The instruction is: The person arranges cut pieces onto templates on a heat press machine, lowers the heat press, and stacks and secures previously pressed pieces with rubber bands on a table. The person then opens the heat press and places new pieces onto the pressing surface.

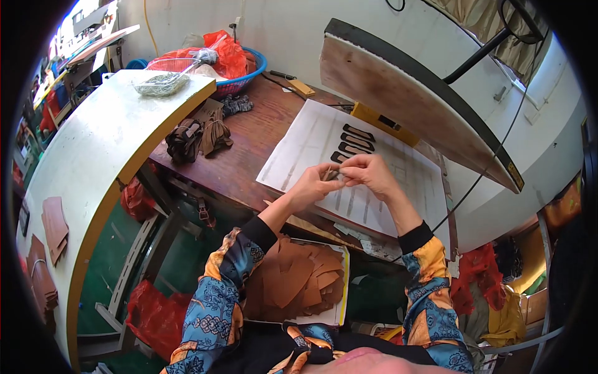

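Note:
My left hand (309, 187) and my right hand (372, 174) meet over the near edge of a white board (286, 159). Curled around some small greyish-brown pieces (332, 176), the left fingers hide most of them, so their kind is unclear. The right thumb and fingertips are pinched together right beside these pieces; what they grip is too small to name. Just beyond the hands, several black rectangular frames (358, 136) with light centres lie in a row on the board.
A heavy hinged plate (411, 87) stands raised over the board. A box of brown leather-like pieces (299, 280) sits below my arms. Dark strap bundles (215, 134) and a blue basket (258, 62) rest on the wooden table (246, 168). A white curved table (118, 124) stands left.

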Motion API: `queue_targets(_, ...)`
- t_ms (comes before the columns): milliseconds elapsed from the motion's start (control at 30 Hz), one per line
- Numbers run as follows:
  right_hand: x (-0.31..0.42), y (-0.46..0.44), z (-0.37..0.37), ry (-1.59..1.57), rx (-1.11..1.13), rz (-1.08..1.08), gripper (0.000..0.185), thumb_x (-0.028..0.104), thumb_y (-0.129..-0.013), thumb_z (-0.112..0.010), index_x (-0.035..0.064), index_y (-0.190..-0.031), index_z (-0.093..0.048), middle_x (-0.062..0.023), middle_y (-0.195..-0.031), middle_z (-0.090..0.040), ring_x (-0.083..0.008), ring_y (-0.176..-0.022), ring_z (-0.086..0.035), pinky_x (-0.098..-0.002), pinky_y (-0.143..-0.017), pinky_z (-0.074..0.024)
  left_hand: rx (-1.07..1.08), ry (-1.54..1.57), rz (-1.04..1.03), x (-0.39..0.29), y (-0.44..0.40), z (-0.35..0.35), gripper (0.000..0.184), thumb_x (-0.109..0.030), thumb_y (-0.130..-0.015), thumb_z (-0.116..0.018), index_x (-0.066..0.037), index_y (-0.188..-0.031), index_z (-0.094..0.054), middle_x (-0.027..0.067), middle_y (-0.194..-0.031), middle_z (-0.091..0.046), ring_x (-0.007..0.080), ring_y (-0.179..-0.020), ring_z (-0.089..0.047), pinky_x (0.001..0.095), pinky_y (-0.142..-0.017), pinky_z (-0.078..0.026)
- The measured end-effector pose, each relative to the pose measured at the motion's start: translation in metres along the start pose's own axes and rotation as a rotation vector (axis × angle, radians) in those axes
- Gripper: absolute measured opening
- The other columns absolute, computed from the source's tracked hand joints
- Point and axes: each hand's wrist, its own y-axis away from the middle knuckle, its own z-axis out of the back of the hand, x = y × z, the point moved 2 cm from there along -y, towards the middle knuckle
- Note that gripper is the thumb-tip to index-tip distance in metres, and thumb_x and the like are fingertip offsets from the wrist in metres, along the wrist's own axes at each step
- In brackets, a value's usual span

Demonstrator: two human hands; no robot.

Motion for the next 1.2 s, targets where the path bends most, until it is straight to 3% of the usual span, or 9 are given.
queue_targets(167,-0.039,0.027,0.033,-0.232,-0.257,-0.053,0.015,0.001,-0.083,-0.062,-0.0074,-0.096,-0.063,-0.0108,-0.086,-0.065,-0.0160,-0.073,-0.066,-0.0248,-0.066,-0.0570,-0.111,-0.044,-0.101,0.028,-0.016,0.021,0.029,-0.012,-0.091,-0.054,0.000,-0.116,-0.057,0.0029,-0.087,-0.061,0.0101,-0.068,-0.054,0.0231,-0.059,-0.045)
queue_targets(267,-0.077,0.032,0.051,-0.353,-0.370,-0.085,0.015,-0.001,-0.083,-0.061,-0.0069,-0.097,-0.062,-0.0116,-0.088,-0.065,-0.0169,-0.074,-0.066,-0.0259,-0.068,-0.0575,-0.141,0.128,0.023,0.039,-0.020,0.031,0.026,-0.009,-0.089,-0.054,0.001,-0.112,-0.058,0.0047,-0.087,-0.062,0.0114,-0.070,-0.055,0.0277,-0.062,-0.048)
queue_targets(367,-0.087,0.036,0.050,-0.390,-0.407,-0.103,0.015,-0.001,-0.083,-0.061,-0.0053,-0.098,-0.061,-0.0116,-0.088,-0.066,-0.0173,-0.075,-0.066,-0.0275,-0.070,-0.0579,-0.502,-0.636,-0.249,0.030,-0.018,0.024,0.026,-0.008,-0.085,-0.057,0.001,-0.110,-0.058,0.0081,-0.084,-0.062,0.0149,-0.069,-0.057,0.0306,-0.065,-0.049)
queue_targets(467,-0.078,0.038,0.038,-0.389,-0.362,-0.055,0.016,-0.001,-0.084,-0.061,-0.0042,-0.099,-0.061,-0.0109,-0.088,-0.065,-0.0174,-0.076,-0.066,-0.0286,-0.073,-0.0577,-0.487,-0.795,-0.601,0.014,-0.014,-0.004,0.030,-0.011,-0.082,-0.063,0.000,-0.110,-0.058,0.0120,-0.083,-0.062,0.0194,-0.066,-0.057,0.0308,-0.066,-0.049)
queue_targets(500,-0.072,0.039,0.033,-0.389,-0.338,-0.028,0.016,-0.001,-0.084,-0.061,-0.0039,-0.100,-0.060,-0.0105,-0.089,-0.065,-0.0174,-0.077,-0.066,-0.0289,-0.074,-0.0576,-0.379,-0.699,-0.331,0.000,-0.008,-0.020,0.037,-0.019,-0.080,-0.067,0.000,-0.109,-0.056,0.0155,-0.094,-0.064,0.0329,-0.080,-0.062,0.0391,-0.074,-0.049)
queue_targets(700,-0.052,0.035,0.012,-0.520,-0.191,0.133,0.016,-0.001,-0.085,-0.061,-0.0042,-0.100,-0.061,-0.0095,-0.094,-0.063,-0.0168,-0.085,-0.065,-0.0281,-0.079,-0.0559,-0.256,-0.601,-0.377,0.023,-0.014,-0.032,0.029,-0.017,-0.087,-0.062,0.002,-0.109,-0.058,0.0168,-0.093,-0.066,0.0216,-0.082,-0.065,0.0296,-0.073,-0.050)
queue_targets(867,-0.078,0.034,0.034,-0.382,-0.408,0.021,0.016,-0.001,-0.084,-0.060,-0.0063,-0.099,-0.063,-0.0116,-0.091,-0.064,-0.0170,-0.077,-0.065,-0.0255,-0.073,-0.0568,-0.338,-0.272,-0.231,0.006,-0.006,-0.002,0.020,-0.003,-0.088,-0.053,0.001,-0.107,-0.058,0.0047,-0.088,-0.064,0.0095,-0.072,-0.060,0.0232,-0.062,-0.050)
queue_targets(1000,-0.102,0.044,0.047,-0.298,-0.524,-0.085,0.016,-0.002,-0.083,-0.061,-0.0082,-0.098,-0.063,-0.0132,-0.088,-0.065,-0.0174,-0.071,-0.066,-0.0242,-0.066,-0.0572,-0.565,-0.107,-0.312,0.013,-0.006,0.044,0.016,-0.004,-0.088,-0.052,0.001,-0.102,-0.059,0.0058,-0.083,-0.063,0.0097,-0.067,-0.060,0.0237,-0.057,-0.051)
queue_targets(1200,-0.104,0.029,0.040,-0.373,-0.603,-0.105,0.016,-0.002,-0.083,-0.061,-0.0090,-0.097,-0.063,-0.0139,-0.088,-0.065,-0.0190,-0.071,-0.066,-0.0249,-0.065,-0.0572,-0.516,0.124,-0.242,0.009,0.005,0.047,0.015,-0.001,-0.090,-0.048,0.005,-0.103,-0.053,0.0095,-0.091,-0.063,0.0144,-0.075,-0.064,0.0259,-0.061,-0.057)
